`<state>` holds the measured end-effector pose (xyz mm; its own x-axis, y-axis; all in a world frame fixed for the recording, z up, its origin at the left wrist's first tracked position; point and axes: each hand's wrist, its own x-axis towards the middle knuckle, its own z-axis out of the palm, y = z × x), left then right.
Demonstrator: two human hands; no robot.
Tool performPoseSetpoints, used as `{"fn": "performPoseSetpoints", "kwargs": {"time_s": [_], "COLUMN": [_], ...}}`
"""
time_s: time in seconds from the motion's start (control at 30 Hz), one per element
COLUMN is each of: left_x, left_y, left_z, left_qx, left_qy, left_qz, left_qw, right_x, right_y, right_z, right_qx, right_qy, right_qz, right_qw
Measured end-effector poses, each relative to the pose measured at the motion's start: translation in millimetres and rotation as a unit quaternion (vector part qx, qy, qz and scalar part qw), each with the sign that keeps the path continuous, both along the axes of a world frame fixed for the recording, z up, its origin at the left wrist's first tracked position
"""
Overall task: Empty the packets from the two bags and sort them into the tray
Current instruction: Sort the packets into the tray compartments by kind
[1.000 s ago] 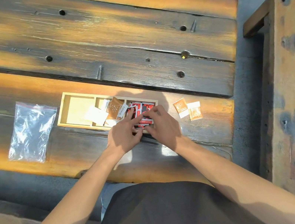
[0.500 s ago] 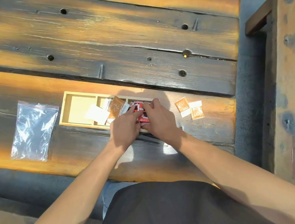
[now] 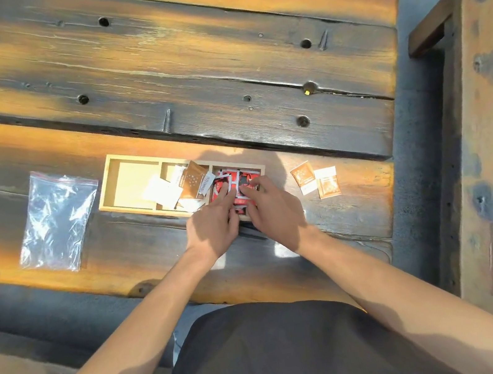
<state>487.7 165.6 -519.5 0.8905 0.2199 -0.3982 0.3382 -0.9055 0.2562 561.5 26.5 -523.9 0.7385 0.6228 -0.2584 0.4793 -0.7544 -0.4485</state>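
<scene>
Worktop [image 3: 219, 70] planks run wide under everything: heavy weathered timber, dark and charred-looking in the grain with orange patches, pitted with bolt holes and split by long cracks. On the plank nearest the person sits a shallow pale wooden tray [image 3: 108, 190], rectangular, divided into compartments with thin smooth walls. Its left compartment shows mostly bare floor; the middle one holds a loose heap of white and brown packets [image 3: 187, 182], some leaning over the dividers; the right one holds red packets [image 3: 240, 184] with white printing.

Left of the tray lies a clear plastic bag [image 3: 56, 220], crinkled, glossy and flat, with a red zip strip; it looks empty. A second bag cannot be made out. Right of the tray, apart from it, two small orange-and-white packets [image 3: 315, 178] lie flat on the wood, touching each other.

Both hands work in the right compartment. The left hand [image 3: 212, 225] and the right hand [image 3: 275, 211] have fingers bent down onto the red packets, pressing and squaring them; whether either pinches one I cannot tell.

Doing this well likely means nudging the slick sachets edge to edge with fingertips so they lie flat below the rim, not forcing them, since foil-like packets slide and spring up. The two orange packets then look left to sort.
</scene>
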Motion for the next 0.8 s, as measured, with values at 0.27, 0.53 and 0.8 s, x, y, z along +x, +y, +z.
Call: {"fn": "performPoseSetpoints", "kwargs": {"time_s": [0.27,0.53,0.8], "left_x": [-1.9,15.3,63.5], "left_y": [-5.9,-44.2,-86.7], "left_z": [2.2,6.3,5.2], "left_qx": [-0.020,-0.051,-0.059], "left_qy": [-0.098,-0.157,-0.091], "left_qz": [0.040,0.005,-0.055], "left_qw": [0.994,0.986,0.993], "right_x": [-3.1,5.4,35.3], "right_y": [-18.3,-76.0,-119.3], "right_z": [3.9,-0.9,-4.4], "right_qx": [0.089,0.098,-0.017], "right_qy": [0.032,0.028,0.059], "right_qz": [-0.027,-0.161,-0.309], "right_qw": [0.995,0.982,0.949]}}
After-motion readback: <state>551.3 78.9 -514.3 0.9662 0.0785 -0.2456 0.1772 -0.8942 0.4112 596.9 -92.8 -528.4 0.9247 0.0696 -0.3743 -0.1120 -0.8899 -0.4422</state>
